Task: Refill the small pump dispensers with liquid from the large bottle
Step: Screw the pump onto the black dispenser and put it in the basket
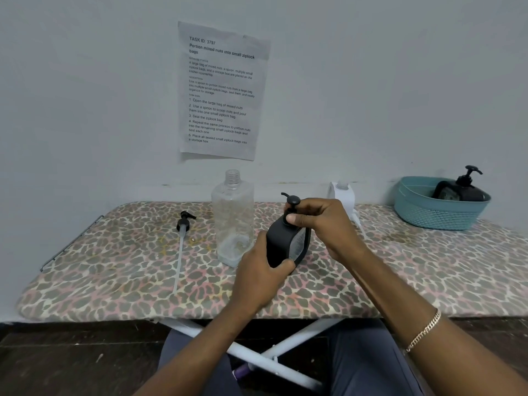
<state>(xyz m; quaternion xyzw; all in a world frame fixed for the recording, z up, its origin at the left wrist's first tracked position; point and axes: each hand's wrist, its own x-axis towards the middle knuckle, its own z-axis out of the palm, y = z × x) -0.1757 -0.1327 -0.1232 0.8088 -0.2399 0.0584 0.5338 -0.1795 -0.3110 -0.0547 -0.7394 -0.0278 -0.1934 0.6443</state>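
Observation:
A small black pump dispenser (pixel 283 244) stands tilted on the leopard-print board (pixel 114 267). My left hand (pixel 257 275) grips its lower body. My right hand (pixel 323 227) is closed around its neck, just below the black pump head (pixel 292 202). To its left stands the large clear bottle (pixel 233 218), uncapped and nearly empty, with a little liquid at the bottom. Its black pump with a long clear tube (pixel 181 247) lies flat on the board further left. A second black dispenser (pixel 460 190) leans inside the teal basket (pixel 437 215) at the far right.
A white object (pixel 343 195) stands against the wall behind my right hand. A printed sheet (pixel 220 90) is taped to the wall. The board's white legs (pixel 257 358) cross below, above my knees. A metal rail (pixel 68 244) edges the board's left end.

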